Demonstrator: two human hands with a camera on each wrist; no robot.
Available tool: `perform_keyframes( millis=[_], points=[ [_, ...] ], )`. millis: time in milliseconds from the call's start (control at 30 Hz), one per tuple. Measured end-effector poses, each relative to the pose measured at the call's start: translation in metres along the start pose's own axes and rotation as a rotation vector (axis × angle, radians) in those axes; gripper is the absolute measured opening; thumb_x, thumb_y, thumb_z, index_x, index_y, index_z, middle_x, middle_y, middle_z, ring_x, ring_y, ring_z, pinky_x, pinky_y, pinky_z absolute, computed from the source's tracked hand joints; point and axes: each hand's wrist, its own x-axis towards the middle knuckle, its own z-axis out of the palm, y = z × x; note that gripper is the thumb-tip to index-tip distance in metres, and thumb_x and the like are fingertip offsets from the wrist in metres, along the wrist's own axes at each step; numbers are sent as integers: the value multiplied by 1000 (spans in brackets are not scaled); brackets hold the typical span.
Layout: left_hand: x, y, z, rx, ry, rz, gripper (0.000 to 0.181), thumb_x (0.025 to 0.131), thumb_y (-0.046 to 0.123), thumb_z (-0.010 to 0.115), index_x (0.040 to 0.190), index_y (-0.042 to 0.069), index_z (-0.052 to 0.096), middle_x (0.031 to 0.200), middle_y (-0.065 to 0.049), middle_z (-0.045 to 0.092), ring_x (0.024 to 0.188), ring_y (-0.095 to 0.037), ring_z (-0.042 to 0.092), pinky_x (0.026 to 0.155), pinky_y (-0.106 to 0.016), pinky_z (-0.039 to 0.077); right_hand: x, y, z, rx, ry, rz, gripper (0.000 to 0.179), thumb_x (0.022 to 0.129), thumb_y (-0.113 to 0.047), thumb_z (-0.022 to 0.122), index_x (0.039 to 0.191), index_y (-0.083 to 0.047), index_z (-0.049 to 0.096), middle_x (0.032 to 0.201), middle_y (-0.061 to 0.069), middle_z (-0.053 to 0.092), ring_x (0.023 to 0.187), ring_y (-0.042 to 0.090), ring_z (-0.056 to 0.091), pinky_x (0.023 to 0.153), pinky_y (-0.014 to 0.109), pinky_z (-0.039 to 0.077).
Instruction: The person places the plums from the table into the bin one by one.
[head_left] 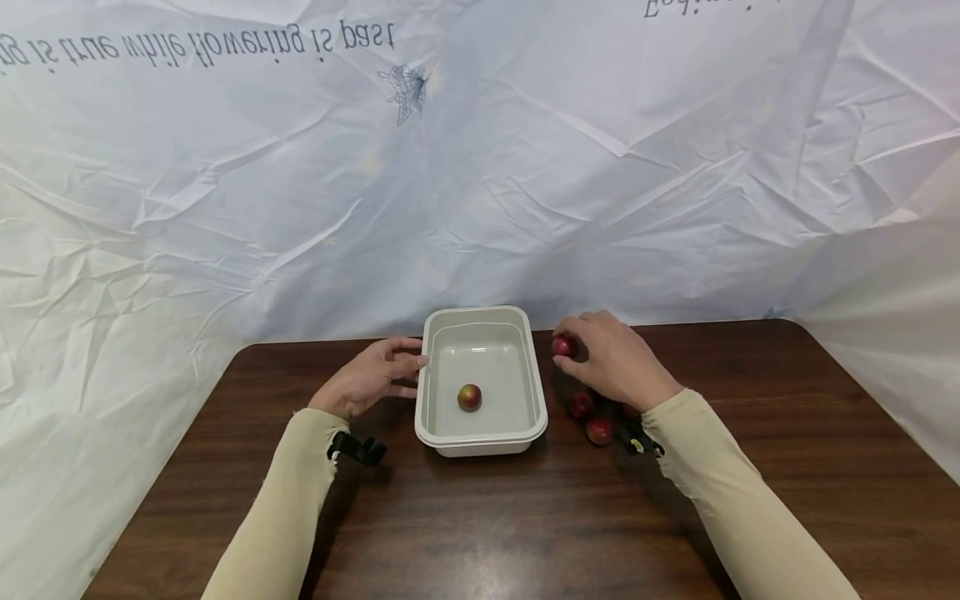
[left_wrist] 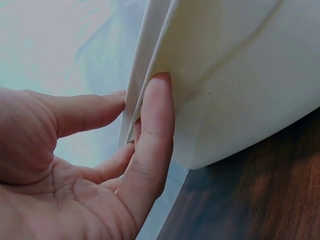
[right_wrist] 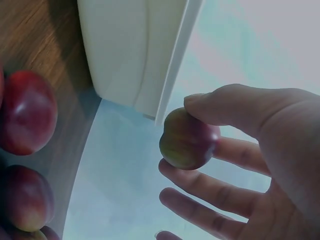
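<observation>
A pale tub (head_left: 487,367) is set near the far edge of the brown table (head_left: 480,525). Its left rim is pinched by the left hand (head_left: 372,377), with the thumb placed on top of the rim and a finger tucked under it, as is shown from the left wrist. A red-and-green plum (head_left: 562,346) is gripped by the right hand (head_left: 618,358), between the thumb and the first fingers, and the other fingers are spread out loosely. This plum is held just to the right of the tub, and the rim is not touched by it in the head view. One yellow-and-red plum (head_left: 469,397) can be seen on the floor of the tub, near the front. More red plums (head_left: 600,431) are gathered on the table to the right of the tub, close by the right wrist, and some are partly hidden there. Both arms are covered by cream sleeves (head_left: 273,508). A black strap (head_left: 360,448) is worn at the left wrist. The space behind the table is covered by a creased white sheet (head_left: 465,192).
</observation>
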Motion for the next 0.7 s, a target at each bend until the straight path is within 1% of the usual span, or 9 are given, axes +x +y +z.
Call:
perform_keyframes(
  millis=[100,267,500,700],
  points=[
    [0,0,1,4,-3,1,53,106,20,58,152,5,37,141,-27,54,110,-24,67,94,-45,60,0,-2,-1,-3,17,-4,29,90,-28,78,114,-13,72,103,5,72,103,32,63,89,49,53],
    [0,-1,1,-4,-6,4,52,106,19,57,152,5,38,142,-27,53,114,-27,66,94,-45,60,-1,-6,-4,1,37,1,29,91,-28,76,116,-14,72,103,4,72,103,31,62,88,49,52],
    [0,0,1,-12,-15,6,51,106,19,57,152,4,38,143,-27,53,118,-30,65,93,-44,60,-2,-12,-7,33,70,0,29,92,-28,75,116,-14,71,109,5,73,110,31,62,94,50,52],
    [0,0,1,-17,-22,6,50,107,18,55,151,2,38,143,-29,52,118,-30,65,93,-43,60,-3,-17,-8,53,105,-15,28,91,-27,76,115,-13,72,112,6,73,111,31,61,96,50,51]
  ],
)
